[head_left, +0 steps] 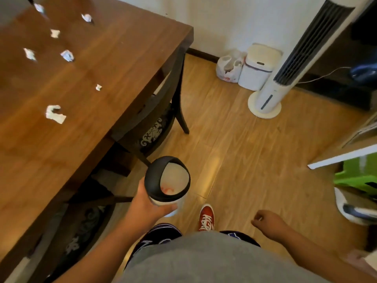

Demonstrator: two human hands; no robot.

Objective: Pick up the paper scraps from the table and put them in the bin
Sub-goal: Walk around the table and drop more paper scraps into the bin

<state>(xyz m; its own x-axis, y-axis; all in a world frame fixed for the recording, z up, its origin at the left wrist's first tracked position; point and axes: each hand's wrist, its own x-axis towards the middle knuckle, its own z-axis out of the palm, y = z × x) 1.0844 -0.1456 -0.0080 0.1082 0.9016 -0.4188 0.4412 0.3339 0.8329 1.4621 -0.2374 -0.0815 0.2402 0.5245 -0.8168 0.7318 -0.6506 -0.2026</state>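
Wooden table (114, 64) scraps (55, 114) lie well beyond our left hand (150, 205), fingers clamped round the bin (167, 180), right hand (267, 220) loosely curled, empty; reaching could tip it.

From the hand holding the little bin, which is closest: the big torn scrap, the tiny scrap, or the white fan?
From the left hand, in the head view:
1. Big torn scrap, on the table's near part, to its left.
2. Tiny scrap, farther up the table.
3. White fan, across the floor by the wall, to the right.

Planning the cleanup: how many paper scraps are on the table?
7 on the table: far scraps; middle; nearer. More may lie beyond the frame's left edge.
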